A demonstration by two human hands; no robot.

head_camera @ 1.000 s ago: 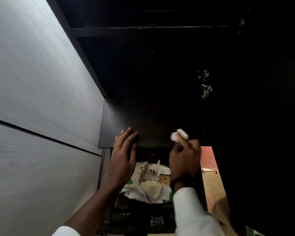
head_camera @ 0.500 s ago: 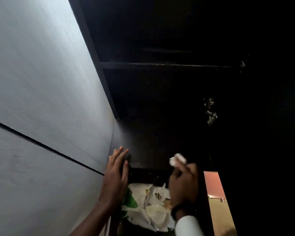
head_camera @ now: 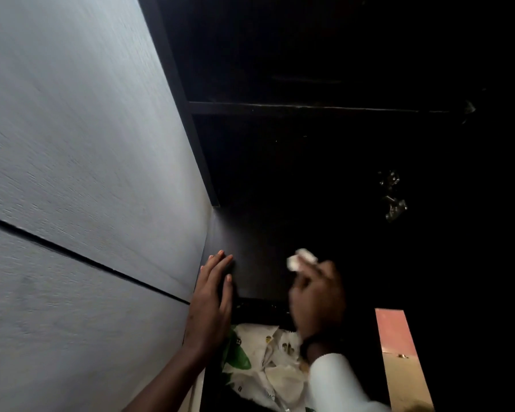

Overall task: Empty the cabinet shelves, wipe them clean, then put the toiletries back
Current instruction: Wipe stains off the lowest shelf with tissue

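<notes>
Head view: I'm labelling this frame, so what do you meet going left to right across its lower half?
Grey cabinet panel → left hand flat on the dark shelf → right hand pinching a white wipe → pink strip of floor.

The dark cabinet interior (head_camera: 309,162) hides its contents; the right hand (head_camera: 318,295) is motion-blurred.

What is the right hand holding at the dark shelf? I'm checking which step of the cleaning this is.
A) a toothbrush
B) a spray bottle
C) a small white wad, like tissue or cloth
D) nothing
C: the right hand pinches a small white wad at its fingertips, above the dark shelf, while the left hand rests flat at the shelf's edge.
</notes>
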